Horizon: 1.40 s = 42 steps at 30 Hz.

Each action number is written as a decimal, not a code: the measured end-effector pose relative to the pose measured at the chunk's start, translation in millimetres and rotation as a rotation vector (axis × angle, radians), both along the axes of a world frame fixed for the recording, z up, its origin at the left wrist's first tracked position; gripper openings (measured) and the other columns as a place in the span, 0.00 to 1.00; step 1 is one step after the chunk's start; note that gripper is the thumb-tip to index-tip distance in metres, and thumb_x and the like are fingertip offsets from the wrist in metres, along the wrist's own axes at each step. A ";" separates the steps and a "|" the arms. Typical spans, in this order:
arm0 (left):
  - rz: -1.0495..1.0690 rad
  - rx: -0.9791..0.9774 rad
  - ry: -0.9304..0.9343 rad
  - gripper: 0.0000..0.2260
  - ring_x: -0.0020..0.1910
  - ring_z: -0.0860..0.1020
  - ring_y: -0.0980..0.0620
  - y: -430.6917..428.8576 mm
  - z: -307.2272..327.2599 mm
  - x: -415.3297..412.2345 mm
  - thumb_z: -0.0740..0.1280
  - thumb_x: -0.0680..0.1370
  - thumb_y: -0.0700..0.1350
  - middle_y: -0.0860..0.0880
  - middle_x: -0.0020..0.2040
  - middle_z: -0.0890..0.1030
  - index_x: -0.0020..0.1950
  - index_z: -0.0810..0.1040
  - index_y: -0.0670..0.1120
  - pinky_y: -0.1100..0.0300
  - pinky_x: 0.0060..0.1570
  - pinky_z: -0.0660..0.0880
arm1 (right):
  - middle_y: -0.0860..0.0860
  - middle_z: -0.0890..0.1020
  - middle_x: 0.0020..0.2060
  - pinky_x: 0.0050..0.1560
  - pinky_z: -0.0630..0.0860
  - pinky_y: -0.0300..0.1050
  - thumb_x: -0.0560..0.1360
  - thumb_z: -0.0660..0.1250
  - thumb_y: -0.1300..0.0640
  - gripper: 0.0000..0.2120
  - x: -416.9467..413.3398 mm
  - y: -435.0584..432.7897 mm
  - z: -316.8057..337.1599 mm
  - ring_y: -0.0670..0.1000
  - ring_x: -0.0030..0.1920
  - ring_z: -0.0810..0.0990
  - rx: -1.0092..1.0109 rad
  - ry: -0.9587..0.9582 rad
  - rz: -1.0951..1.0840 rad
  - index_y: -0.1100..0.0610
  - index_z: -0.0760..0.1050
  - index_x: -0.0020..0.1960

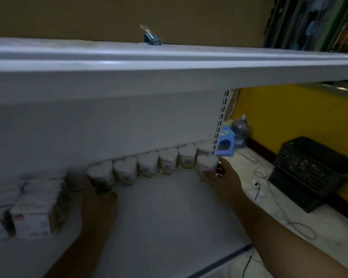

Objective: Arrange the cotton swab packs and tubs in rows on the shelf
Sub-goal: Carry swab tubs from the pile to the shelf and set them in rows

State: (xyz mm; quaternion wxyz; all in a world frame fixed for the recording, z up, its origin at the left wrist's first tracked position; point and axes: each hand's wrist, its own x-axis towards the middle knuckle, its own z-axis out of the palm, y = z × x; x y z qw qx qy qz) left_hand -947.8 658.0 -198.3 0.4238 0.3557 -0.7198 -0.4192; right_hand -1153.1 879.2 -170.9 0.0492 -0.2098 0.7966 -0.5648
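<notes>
**Both hands on tubs at either end of the back row**

Head view: A white shelf (169,213) fills the lower middle of the frame, with another shelf board overhead carrying a blue binder clip (152,39). A row of heart-shaped cotton swab tubs (147,165) runs along the back wall from centre left to centre right, each touching its neighbour, which looks like the first finished row. Boxed cotton swab packs (33,221) are stacked at the lower left, kept apart from the tubs, probably so each kind has its own block.

The right hand (226,178) reaches to the right end, where one front tub (207,167) stands just ahead of the row; its placing suggests a second row starting there. The right hand's fingers (219,169) are curled around that tub's right side, gripping it.

The left hand (97,199) is at the left end tub (100,174). Its fingers wrap the tub's lower part and seem closed on it, likely steadying or nudging it into line, though blur hides how firm the hold is.

At the right of the frame, off the shelf, are a blue stool (225,143), a water bottle (241,130) and a dark crate (309,173) on the floor.
</notes>
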 end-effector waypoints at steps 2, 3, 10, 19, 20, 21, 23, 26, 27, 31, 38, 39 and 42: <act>0.030 -0.012 -0.030 0.32 0.64 0.71 0.44 1.7 -1.0 -1.3 0.64 0.73 0.32 0.45 0.67 0.72 0.74 0.61 0.46 0.53 0.63 0.65 | 0.52 0.78 0.57 0.56 0.77 0.50 0.73 0.71 0.54 0.27 -19.5 5.9 -2.1 0.51 0.54 0.78 0.028 -0.009 0.021 0.52 0.66 0.70; 0.054 -0.041 -0.049 0.29 0.63 0.72 0.43 3.0 -0.8 -2.1 0.64 0.73 0.34 0.44 0.66 0.73 0.73 0.62 0.46 0.53 0.62 0.66 | 0.53 0.78 0.58 0.57 0.77 0.51 0.73 0.71 0.53 0.28 -27.1 9.3 -4.7 0.52 0.55 0.78 0.031 -0.018 0.045 0.51 0.66 0.70; 0.242 -0.138 -0.362 0.22 0.58 0.74 0.34 10.0 2.8 -2.6 0.60 0.79 0.41 0.34 0.63 0.74 0.72 0.61 0.39 0.41 0.57 0.71 | 0.49 0.77 0.62 0.61 0.73 0.48 0.74 0.68 0.46 0.27 -45.2 10.8 -29.0 0.51 0.61 0.77 0.062 0.070 0.118 0.50 0.67 0.70; 0.471 -0.082 -0.481 0.16 0.59 0.75 0.35 36.9 12.8 2.7 0.62 0.75 0.34 0.32 0.60 0.77 0.63 0.75 0.35 0.45 0.59 0.71 | 0.54 0.81 0.56 0.49 0.66 0.40 0.75 0.64 0.43 0.28 -45.7 10.9 -28.0 0.56 0.54 0.79 0.164 0.199 0.112 0.51 0.63 0.72; 0.459 -0.070 -0.489 0.16 0.60 0.75 0.37 41.2 12.4 5.7 0.63 0.75 0.35 0.35 0.61 0.77 0.63 0.77 0.37 0.48 0.60 0.70 | 0.54 0.80 0.55 0.48 0.66 0.41 0.75 0.65 0.43 0.28 -43.8 13.4 -23.6 0.55 0.53 0.79 0.174 0.188 0.121 0.52 0.63 0.72; 0.431 -0.069 -0.500 0.15 0.60 0.76 0.39 46.9 12.4 10.6 0.63 0.75 0.35 0.38 0.61 0.78 0.61 0.78 0.39 0.51 0.60 0.70 | 0.53 0.80 0.53 0.48 0.67 0.41 0.75 0.65 0.43 0.27 -39.8 17.0 -17.9 0.53 0.51 0.78 0.156 0.171 0.140 0.52 0.64 0.70; 0.334 -0.095 -0.508 0.13 0.58 0.77 0.42 61.3 11.9 16.0 0.64 0.75 0.35 0.40 0.59 0.80 0.57 0.81 0.40 0.55 0.58 0.70 | 0.51 0.78 0.49 0.47 0.67 0.41 0.74 0.69 0.50 0.19 -33.5 29.0 -8.8 0.52 0.49 0.77 0.004 0.171 0.124 0.52 0.71 0.63; 0.183 -0.203 -0.561 0.10 0.56 0.78 0.46 78.6 19.3 44.3 0.64 0.75 0.37 0.43 0.55 0.81 0.53 0.82 0.41 0.61 0.55 0.68 | 0.59 0.79 0.52 0.41 0.67 0.35 0.75 0.68 0.60 0.09 5.4 25.7 8.1 0.59 0.51 0.78 -0.228 0.234 -0.066 0.58 0.76 0.56; 0.098 -0.268 -0.610 0.11 0.56 0.78 0.47 81.2 23.0 57.9 0.62 0.75 0.40 0.44 0.55 0.81 0.53 0.81 0.42 0.62 0.55 0.68 | 0.58 0.79 0.52 0.38 0.68 0.31 0.75 0.67 0.62 0.09 32.4 15.5 16.1 0.59 0.50 0.79 -0.255 0.245 -0.006 0.58 0.76 0.56; 0.068 -0.426 -0.677 0.15 0.51 0.78 0.43 65.1 47.5 140.1 0.57 0.73 0.45 0.43 0.51 0.81 0.51 0.80 0.43 0.56 0.49 0.72 | 0.50 0.79 0.52 0.49 0.70 0.32 0.71 0.70 0.62 0.07 171.7 -51.3 24.3 0.51 0.53 0.78 -0.078 0.684 0.632 0.54 0.78 0.47; 0.428 -0.169 -0.957 0.20 0.68 0.66 0.45 -2.8 80.7 388.8 0.59 0.79 0.49 0.45 0.70 0.66 0.71 0.66 0.45 0.55 0.64 0.66 | 0.50 0.47 0.77 0.73 0.50 0.42 0.77 0.59 0.46 0.27 394.2 -176.9 39.7 0.50 0.77 0.44 0.559 0.820 1.256 0.50 0.59 0.74; 0.422 -0.161 -1.014 0.23 0.71 0.62 0.46 -5.9 83.8 424.8 0.59 0.80 0.51 0.44 0.73 0.62 0.73 0.62 0.45 0.53 0.67 0.63 | 0.51 0.48 0.77 0.73 0.51 0.42 0.77 0.60 0.47 0.28 425.0 -187.8 44.5 0.51 0.77 0.45 0.546 0.838 1.285 0.50 0.58 0.74; 0.445 -0.164 -1.091 0.26 0.76 0.50 0.47 -8.4 86.7 516.7 0.57 0.80 0.56 0.47 0.77 0.56 0.75 0.58 0.46 0.49 0.73 0.54 | 0.52 0.49 0.77 0.73 0.52 0.44 0.77 0.60 0.48 0.28 499.4 -212.7 53.9 0.52 0.77 0.46 0.512 0.930 1.319 0.51 0.57 0.75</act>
